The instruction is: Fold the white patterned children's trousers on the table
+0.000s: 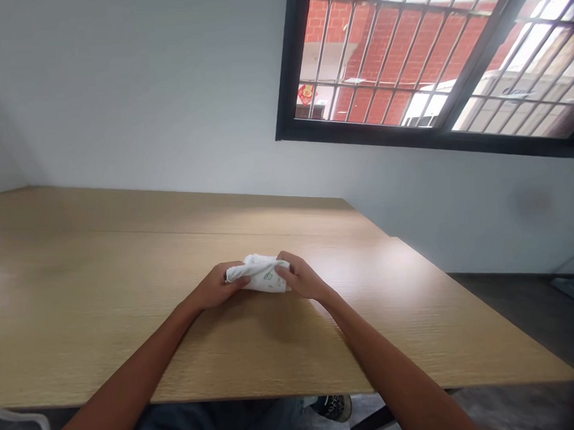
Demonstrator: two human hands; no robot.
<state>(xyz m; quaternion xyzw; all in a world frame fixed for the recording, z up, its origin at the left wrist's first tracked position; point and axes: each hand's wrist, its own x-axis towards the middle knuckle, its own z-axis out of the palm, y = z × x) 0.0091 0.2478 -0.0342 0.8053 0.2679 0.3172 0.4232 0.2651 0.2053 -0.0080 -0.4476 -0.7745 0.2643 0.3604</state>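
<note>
A white, folded cloth [263, 277] with small green printed figures on its front is held between my two hands, just above or on the wooden table. I cannot make out whether it is a garment or some other soft piece. My left hand [217, 285] grips its left end, thumb in front and fingers behind. At the right end, my right hand [300, 277] pinches the upper corner with thumb and fingers. The cloth's top edge is rolled or folded over, and its back is hidden from me.
The light wooden table [103, 301] spreads wide around my hands, with a seam across its far part. Beyond it stands a pale wall [165, 93] with a dark-framed, barred window [359, 128]. Below the front edge are a shoe [336, 407] and a white chair part [23, 417].
</note>
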